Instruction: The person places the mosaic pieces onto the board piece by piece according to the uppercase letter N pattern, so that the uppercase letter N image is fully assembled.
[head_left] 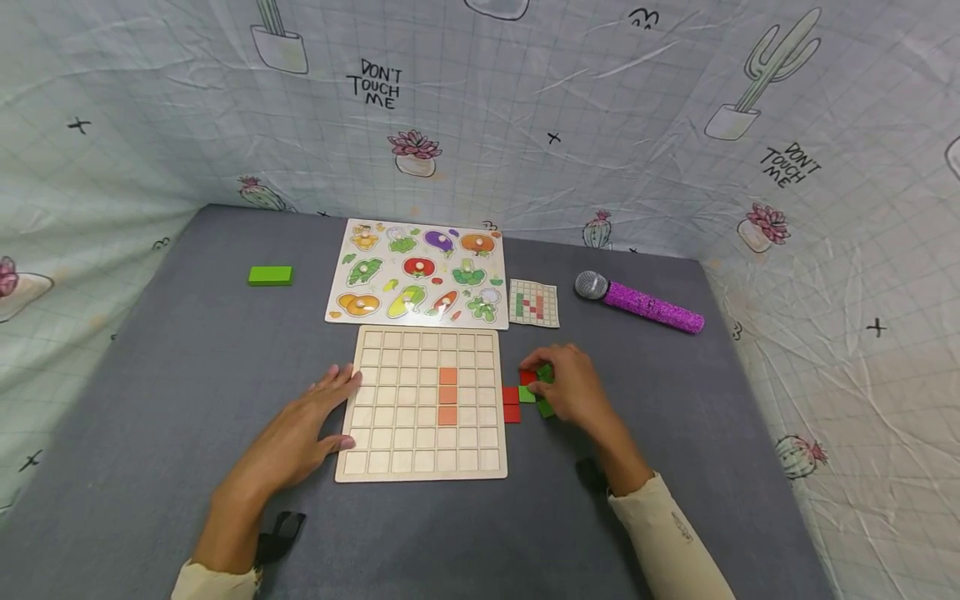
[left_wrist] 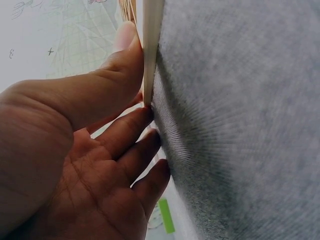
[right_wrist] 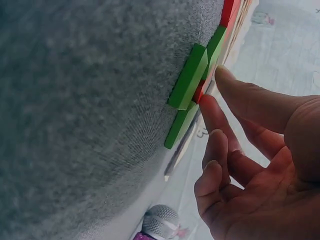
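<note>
A wooden grid board lies flat, with three coral square tiles in one column of its cells. Along the board's left edge rests my left hand, thumb and fingers extended; the left wrist view has the thumb at the board's rim. My right hand is over a small group of red and green tiles beside the board's right edge. Its index fingertip reaches a red tile, and the thumb stands apart from it. A green tile lies close by. Two more red tiles sit against the board.
Behind the board is a vegetable picture puzzle, with a small grid pattern card at its right. A purple glitter microphone lies at the back right. A green block sits at the back left. Printed cloth hangs behind the table.
</note>
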